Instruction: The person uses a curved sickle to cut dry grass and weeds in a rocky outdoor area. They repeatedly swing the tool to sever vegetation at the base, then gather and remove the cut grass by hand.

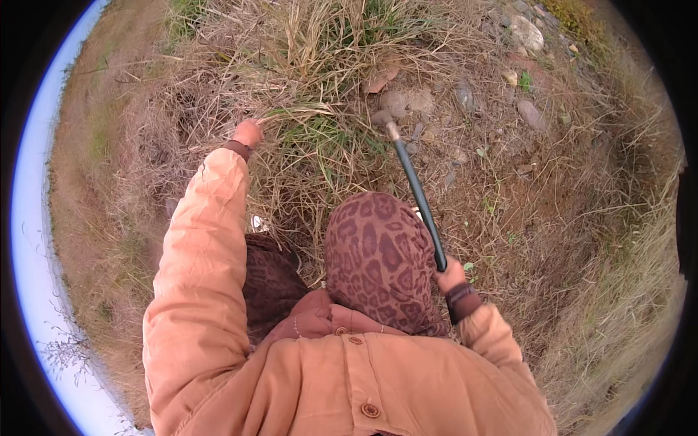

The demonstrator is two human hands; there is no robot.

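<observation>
My left hand (249, 133) is closed on a bunch of long grass (309, 112), whose blades stretch to the right from my fist. My right hand (452, 275), beside my right knee, wraps round the lower end of a long-handled cutting tool (418, 185). Its straight handle is dark green with a pale metal collar. The brownish head of the tool rests at the right edge of the grass clump; dry stems and soil blend with it, so its exact shape is unclear. Greener blades (313, 149) stand between the tool's head and my left hand.
My bent knee (378, 254) in patterned trousers rises between my arms. Stones lie in the soil at the upper right, among them a large pale one (527, 33) and a reddish one (532, 114). A flat orange-brown piece (383, 76) lies beyond the tool's head. Dry grass surrounds everything.
</observation>
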